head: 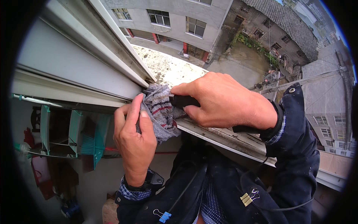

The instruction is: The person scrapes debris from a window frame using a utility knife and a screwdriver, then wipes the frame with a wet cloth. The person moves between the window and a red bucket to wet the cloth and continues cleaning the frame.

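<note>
A grey striped cloth [160, 110] with dark red bands lies bunched at the inner corner of a window frame, where the sash [86, 50] meets the sill track. My left hand [135, 137] pinches its near-left edge between thumb and fingers. From the right, my right hand [226, 98] grips a black object [186, 101], perhaps a handle; its end meets the cloth. Most of that object is hidden under the palm. Below my right hand runs the dirty sliding track [212, 134] of the sill.
Outside is a stained, sunlit ledge [170, 64], with a drop to a yard [243, 60] and buildings beyond. Indoors at left hang a teal broom [93, 144] and a metal rack [44, 128]. Binder clips [246, 198] hold a cable on my dark jacket [291, 179].
</note>
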The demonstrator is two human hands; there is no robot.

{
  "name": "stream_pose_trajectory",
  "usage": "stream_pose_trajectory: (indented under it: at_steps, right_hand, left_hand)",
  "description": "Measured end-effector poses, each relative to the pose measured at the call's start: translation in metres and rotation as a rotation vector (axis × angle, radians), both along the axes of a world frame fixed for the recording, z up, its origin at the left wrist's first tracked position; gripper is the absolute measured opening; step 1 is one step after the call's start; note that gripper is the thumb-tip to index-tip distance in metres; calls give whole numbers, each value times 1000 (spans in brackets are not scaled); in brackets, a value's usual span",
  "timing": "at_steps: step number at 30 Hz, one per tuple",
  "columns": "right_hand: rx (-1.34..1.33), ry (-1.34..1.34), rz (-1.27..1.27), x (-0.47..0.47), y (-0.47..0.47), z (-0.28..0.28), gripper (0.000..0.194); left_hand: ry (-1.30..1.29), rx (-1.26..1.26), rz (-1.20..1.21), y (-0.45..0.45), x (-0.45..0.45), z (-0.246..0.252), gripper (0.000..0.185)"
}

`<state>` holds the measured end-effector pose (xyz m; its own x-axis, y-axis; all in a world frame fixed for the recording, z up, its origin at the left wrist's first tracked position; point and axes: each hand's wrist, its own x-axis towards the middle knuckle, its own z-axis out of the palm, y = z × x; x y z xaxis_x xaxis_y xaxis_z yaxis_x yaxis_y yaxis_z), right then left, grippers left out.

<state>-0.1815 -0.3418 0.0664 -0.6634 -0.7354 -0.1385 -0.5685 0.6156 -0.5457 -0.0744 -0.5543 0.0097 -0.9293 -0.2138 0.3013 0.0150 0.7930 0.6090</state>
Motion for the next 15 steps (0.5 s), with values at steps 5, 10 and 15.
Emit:
stream_pose_trajectory:
  at_steps: [5,10,15]
  right_hand:
    - [-382,-165,-352,16,15,-7,47]
    - [-876,-646,-460,21,13,-20,32]
    - [-850,-598,-371,14,-4,-31,27]
  left_hand:
    - [140,-83,-82,18,-1,-14,34]
    - [87,-162,-164,14,-5,-14,65]
    - [74,-91,-89,11,-10,-21,57]
